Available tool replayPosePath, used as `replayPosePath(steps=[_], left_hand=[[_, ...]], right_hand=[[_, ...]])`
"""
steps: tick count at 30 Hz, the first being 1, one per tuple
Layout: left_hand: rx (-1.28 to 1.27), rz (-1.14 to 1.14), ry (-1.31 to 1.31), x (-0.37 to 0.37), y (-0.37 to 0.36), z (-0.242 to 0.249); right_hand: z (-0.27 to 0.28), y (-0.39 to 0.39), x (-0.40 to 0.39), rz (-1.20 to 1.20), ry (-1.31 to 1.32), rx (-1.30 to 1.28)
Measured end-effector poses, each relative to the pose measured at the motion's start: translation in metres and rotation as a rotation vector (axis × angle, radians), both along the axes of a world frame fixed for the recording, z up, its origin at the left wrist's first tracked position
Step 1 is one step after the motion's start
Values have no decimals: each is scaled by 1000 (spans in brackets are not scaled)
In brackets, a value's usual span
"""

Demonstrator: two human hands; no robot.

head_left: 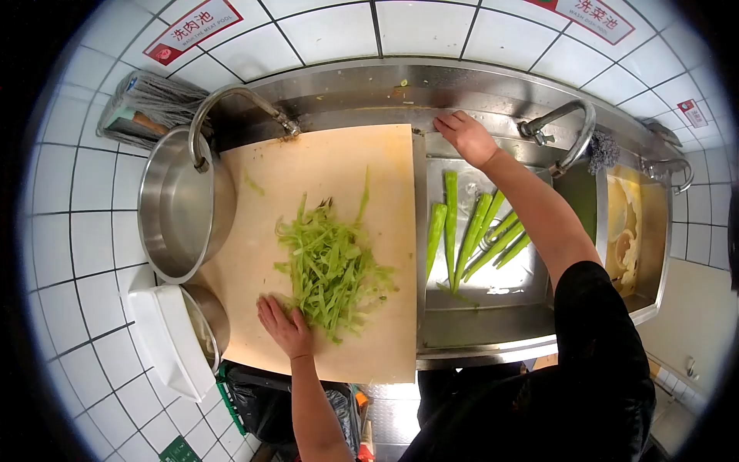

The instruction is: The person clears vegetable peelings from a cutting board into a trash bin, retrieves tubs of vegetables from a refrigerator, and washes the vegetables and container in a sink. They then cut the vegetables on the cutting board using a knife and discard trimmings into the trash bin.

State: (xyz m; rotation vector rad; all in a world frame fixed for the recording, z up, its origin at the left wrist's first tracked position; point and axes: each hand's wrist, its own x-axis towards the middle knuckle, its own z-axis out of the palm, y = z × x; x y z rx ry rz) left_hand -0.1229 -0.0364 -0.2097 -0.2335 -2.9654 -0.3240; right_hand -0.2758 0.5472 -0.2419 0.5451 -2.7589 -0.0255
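My left hand [285, 326] lies on the wooden board [254, 231], fingers stretched out, at the near left edge of a heap of green peelings [331, 266]. A few strips lie apart from the heap, farther back on the board. My right hand [467, 138] reaches over the sink [493, 323] to its back ledge. Its fingers are bent and pressed together at the ledge; anything between them is too small to make out. Several peeled green stalks, apparently celtuce [471, 235], lie in the sink below my right forearm.
A large steel bowl [177, 204] stands left of the board under a curved faucet [219, 96]. Nearer are a white plastic container [171, 339] and another metal pot [215, 316]. A second faucet [581, 131] arches over the sink's right side. Below the board sits a black-lined bin [265, 400].
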Motion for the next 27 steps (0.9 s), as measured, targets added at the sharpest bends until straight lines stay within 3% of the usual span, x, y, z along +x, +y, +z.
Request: replayPosePath(steps=[4,7,8,10,13,16,19,22,26,27], left_hand=[[22,-19,35,2,1,0],[-1,-21,61,0,-8,-7],[-1,-21,61,0,-9,-8],[-6,-6,51,1,-8,-10],[-5,17,39,-1,-6,-7],[16,30,30,-1,-5,-4],[73,27,33,0,-3,1],[109,26,45,0,-3,6],[148,17,60,1,-7,3],[177,22,66,2,-9,1]], right_hand=[[10,-4,10,-60,-83,-252],[42,-69,18,-167,-51,-681],[50,-96,20,-98,-11,-734],[66,-151,21,164,-33,-686],[76,-216,20,315,-90,-581],[74,-229,16,240,-312,-478],[55,-215,20,13,-449,-690],[39,-230,32,-245,-177,-557],[27,-290,76,71,-387,-620],[39,-309,87,100,-476,-796]])
